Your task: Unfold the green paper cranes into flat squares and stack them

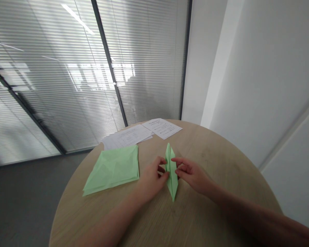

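A folded strip of light green paper (172, 178), pointed at both ends with a crease along its length, is held over the table in front of me. My left hand (154, 175) pinches its left edge between thumb and fingers. At the opposite edge, my right hand (192, 171) grips the paper with the thumb on its front and curled fingers partly hidden behind. The right index finger stretches across to the paper's upper face. Left of my left hand lies a stack of green paper sheets (115, 168), its edges slightly uneven.
White printed sheets (128, 136) overlap at the far side of the round wooden table (216, 151), with another printed page (162, 128) beside them. Behind the table stand glass panels with blinds (149, 68); a white wall (267, 68) rises on the right.
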Demonstrator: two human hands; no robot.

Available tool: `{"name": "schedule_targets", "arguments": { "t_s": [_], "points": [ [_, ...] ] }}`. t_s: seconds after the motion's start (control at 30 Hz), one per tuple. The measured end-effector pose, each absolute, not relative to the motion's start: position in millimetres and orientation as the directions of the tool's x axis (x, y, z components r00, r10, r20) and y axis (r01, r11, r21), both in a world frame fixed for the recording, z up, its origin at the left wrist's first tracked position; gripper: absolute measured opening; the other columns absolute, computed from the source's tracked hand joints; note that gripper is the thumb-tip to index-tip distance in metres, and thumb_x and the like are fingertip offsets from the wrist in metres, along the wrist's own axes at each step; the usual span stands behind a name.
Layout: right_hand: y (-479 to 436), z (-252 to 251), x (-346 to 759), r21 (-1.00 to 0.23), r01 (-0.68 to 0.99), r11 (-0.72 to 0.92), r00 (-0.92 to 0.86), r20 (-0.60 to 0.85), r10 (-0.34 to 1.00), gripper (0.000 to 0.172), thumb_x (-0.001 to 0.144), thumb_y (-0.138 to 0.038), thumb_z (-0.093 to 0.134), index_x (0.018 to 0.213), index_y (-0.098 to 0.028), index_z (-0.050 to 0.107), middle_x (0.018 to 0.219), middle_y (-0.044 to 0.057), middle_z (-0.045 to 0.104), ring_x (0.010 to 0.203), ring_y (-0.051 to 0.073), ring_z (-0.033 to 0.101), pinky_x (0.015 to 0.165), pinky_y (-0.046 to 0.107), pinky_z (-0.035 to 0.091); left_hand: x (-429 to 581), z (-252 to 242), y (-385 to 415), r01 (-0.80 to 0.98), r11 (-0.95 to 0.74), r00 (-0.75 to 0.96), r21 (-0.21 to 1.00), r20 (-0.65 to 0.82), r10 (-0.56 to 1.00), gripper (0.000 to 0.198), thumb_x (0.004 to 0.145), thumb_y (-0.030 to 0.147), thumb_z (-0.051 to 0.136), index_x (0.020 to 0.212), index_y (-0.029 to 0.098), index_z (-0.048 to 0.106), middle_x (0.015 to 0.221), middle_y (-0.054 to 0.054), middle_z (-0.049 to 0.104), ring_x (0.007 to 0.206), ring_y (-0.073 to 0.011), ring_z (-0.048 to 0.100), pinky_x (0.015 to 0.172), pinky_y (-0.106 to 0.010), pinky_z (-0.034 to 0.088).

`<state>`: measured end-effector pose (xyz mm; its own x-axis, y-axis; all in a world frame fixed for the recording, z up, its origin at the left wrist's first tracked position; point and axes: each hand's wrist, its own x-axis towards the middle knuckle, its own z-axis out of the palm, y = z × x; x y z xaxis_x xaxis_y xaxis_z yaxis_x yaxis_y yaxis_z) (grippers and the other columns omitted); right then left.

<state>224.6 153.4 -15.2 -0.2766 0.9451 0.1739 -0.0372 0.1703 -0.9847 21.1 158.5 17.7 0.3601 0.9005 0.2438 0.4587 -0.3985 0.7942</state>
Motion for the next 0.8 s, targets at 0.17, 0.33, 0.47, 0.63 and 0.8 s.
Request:
{"name": "schedule_targets", "arguments": {
  "t_s": [0.17, 0.33, 0.47, 0.63, 0.8],
  "points": [
    [156, -18, 226, -0.98, -0.008, 0.199, -0.256, 0.195, 0.947, 0.04, 0.084, -0.038, 0.07, 0.121, -0.022, 0.065, 0.073, -0.001, 0.066, 0.071, 0.016, 0.067, 0.072, 0.031, 0.055, 22, 15, 162, 0.355, -0.368, 0.334, 0.86, 0.251, 0.909, 0.017, 0.083, 0.022, 0.057, 0.1, 0.02, 0.055, 0.077, 0.001, 0.063, 0.067, -0.0142, 0.064, 0.062, -0.026, 0.053],
    [154, -17, 226, -0.963, 0.067, 0.261, -0.257, 0.236, 0.937, 0.027, 0.088, -0.04, 0.066, 0.107, -0.021, 0.066, 0.076, 0.001, 0.068, 0.071, 0.016, 0.066, 0.068, 0.029, 0.053, 24, 13, 166, 0.209, -0.215, 0.297, 0.954, 0.148, 0.943, 0.018, 0.081, 0.029, 0.062, 0.095, 0.02, 0.054, 0.066, 0.005, 0.058, 0.059, -0.0135, 0.063, 0.058, -0.027, 0.056],
    [150, -11, 228, -0.929, 0.172, 0.328, -0.261, 0.278, 0.924, 0.026, 0.092, -0.038, 0.061, 0.112, -0.023, 0.066, 0.082, 0.002, 0.068, 0.073, 0.015, 0.065, 0.069, 0.028, 0.051, 25, 15, 167, 0.095, -0.146, 0.287, 0.985, 0.114, 0.951, 0.026, 0.078, 0.035, 0.069, 0.092, 0.019, 0.054, 0.077, 0.0, 0.065, 0.066, -0.0147, 0.068, 0.06, -0.028, 0.059],
    [148, -3, 232, -0.785, 0.379, 0.491, -0.308, 0.393, 0.866, 0.025, 0.094, -0.028, 0.055, 0.115, -0.024, 0.07, 0.095, 0.005, 0.068, 0.077, 0.015, 0.061, 0.066, 0.025, 0.047, 25, 19, 167, 0.042, -0.111, 0.281, 0.993, 0.095, 0.955, 0.025, 0.076, 0.035, 0.07, 0.086, 0.018, 0.055, 0.073, 0.002, 0.064, 0.063, -0.0129, 0.065, 0.057, -0.026, 0.057],
    [147, -3, 233, -0.726, 0.436, 0.532, -0.345, 0.411, 0.844, 0.02, 0.095, -0.024, 0.053, 0.109, -0.022, 0.067, 0.088, 0.004, 0.066, 0.075, 0.015, 0.059, 0.067, 0.026, 0.044, 24, 16, 169, 0.055, -0.115, 0.279, 0.992, 0.096, 0.956, 0.014, 0.075, 0.028, 0.066, 0.075, 0.017, 0.057, 0.065, 0.003, 0.06, 0.059, -0.0115, 0.062, 0.059, -0.025, 0.057]
  ]
}}
